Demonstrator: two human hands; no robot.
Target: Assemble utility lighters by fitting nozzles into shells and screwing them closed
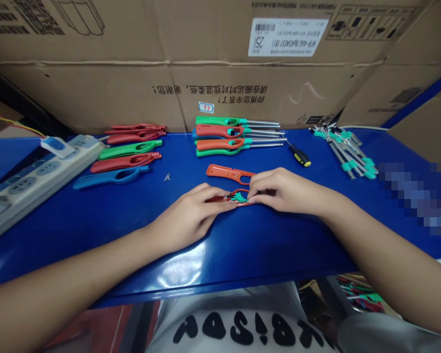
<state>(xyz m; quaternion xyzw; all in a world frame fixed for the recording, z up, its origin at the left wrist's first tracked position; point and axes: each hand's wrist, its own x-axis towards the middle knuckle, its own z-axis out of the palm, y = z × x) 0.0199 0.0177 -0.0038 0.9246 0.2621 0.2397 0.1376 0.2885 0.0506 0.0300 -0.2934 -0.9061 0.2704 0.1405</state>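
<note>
Low over the blue table, my left hand (193, 213) pinches the left end of an orange lighter casing half (245, 204). My right hand (275, 191) has its thumb and fingers closed at the casing's right end. Between them a green trigger part (239, 197) lies inside the casing; the small parts around it are too fine to make out. Just beyond, a second orange casing half (224, 171) rests on the table, its right end partly behind my right fingers.
Red, green and blue casings (121, 179) lie at left, near small screws (167, 177) and a power strip (40, 171). Long-nosed lighters (220, 147) and a screwdriver (300, 156) lie at the back. Metal-tube parts (347, 152) are at right. A cardboard wall (113, 93) stands behind.
</note>
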